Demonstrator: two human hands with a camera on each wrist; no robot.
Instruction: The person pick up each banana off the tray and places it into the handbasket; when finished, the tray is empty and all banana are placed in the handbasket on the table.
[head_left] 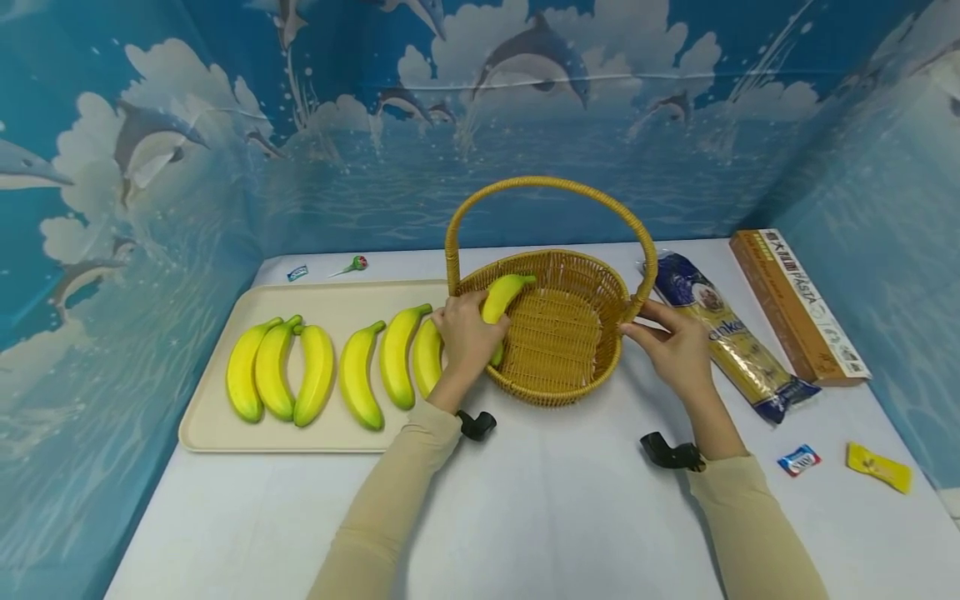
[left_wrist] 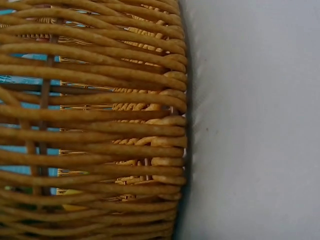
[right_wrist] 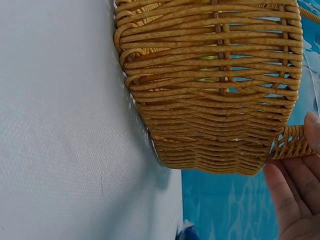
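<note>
Banana in the left hand, gripped near its middle, hangs or rests just inside the basket. Taking the basket in the head view as the dial, the fruit sits towards nine or ten o'clock, its stem tip aimed at about one. The step in hand seems to be placing this banana in the basket; whether it already touches the woven floor cannot be told. At nine o'clock six more bananas lie on the tray.

The next move, as I judge it, calls for settling the fruit low against the basket's side, then easing the left hand's hold and lifting clear without catching the edge. Steadying with the other hand matters here, as the basket looks light.

The left forearm comes in from between seven and eight o'clock, the back of the hand upward. The left wrist view shows weave but no hand. The right forearm enters from between four and five; the right hand pinches the foot of the handle at three o'clock, thumb and fingers on opposite sides. Beyond it, also at three, lies the pasta pack.
</note>
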